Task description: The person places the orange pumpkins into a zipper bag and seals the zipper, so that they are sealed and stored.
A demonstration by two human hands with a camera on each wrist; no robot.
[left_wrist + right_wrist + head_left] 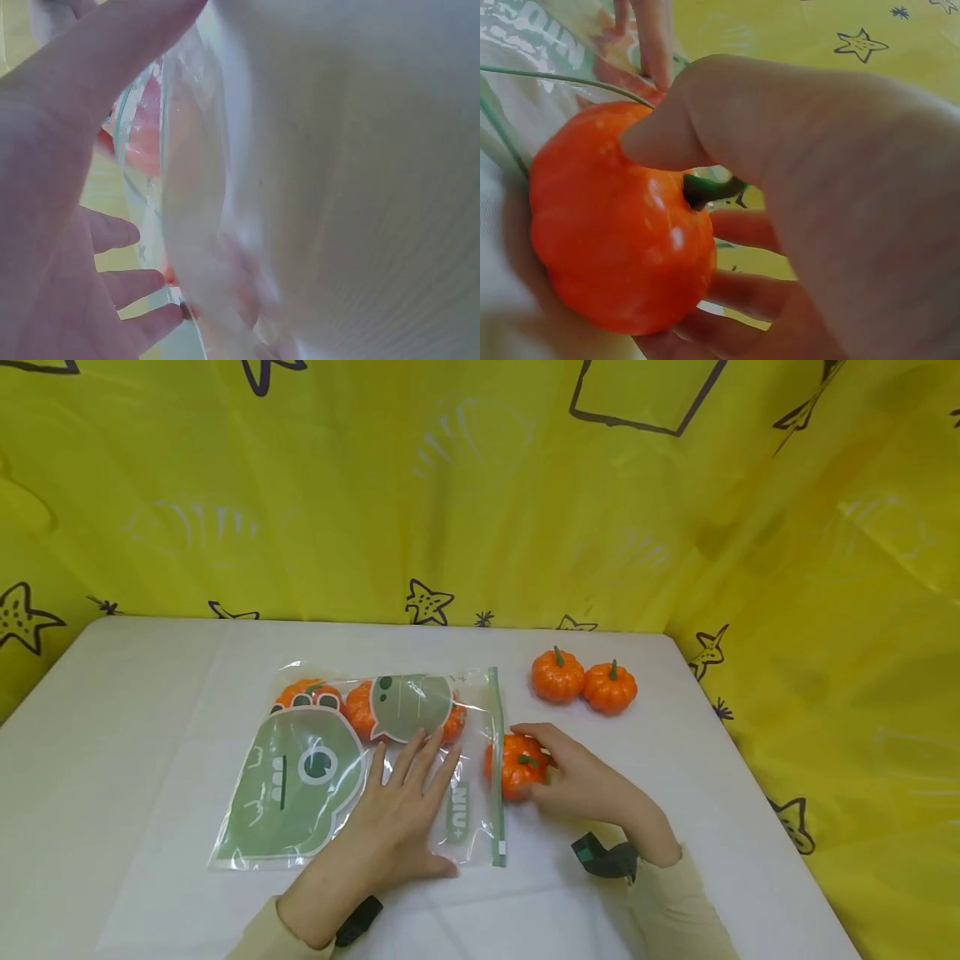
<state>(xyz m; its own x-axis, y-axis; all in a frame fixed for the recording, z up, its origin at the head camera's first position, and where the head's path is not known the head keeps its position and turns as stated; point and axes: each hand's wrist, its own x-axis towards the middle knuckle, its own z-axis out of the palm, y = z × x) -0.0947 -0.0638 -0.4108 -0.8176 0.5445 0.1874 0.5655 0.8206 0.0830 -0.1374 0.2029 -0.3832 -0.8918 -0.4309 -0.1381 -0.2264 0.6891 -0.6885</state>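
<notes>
A clear zip bag point(292, 818) with green cartoon animal prints lies on the white table, its green-edged mouth toward the right. Inside are orange toy pumpkins, one pumpkin point(362, 710) partly behind a print and another at the far left corner. My left hand point(401, 827) rests on the bag with fingers spread and straight; the left wrist view shows the bag's mouth raised beside that hand. My right hand point(592, 785) grips an orange pumpkin point(622, 247) with a green stem, thumb on top and fingers around its side. That pumpkin sits at the bag's mouth, its left edge between the lips.
Two more pumpkins stand side by side behind my right hand, a left pumpkin point(557, 677) and a right pumpkin point(610, 687). A yellow patterned curtain point(337, 527) hangs behind and to the right of the white table point(150, 710).
</notes>
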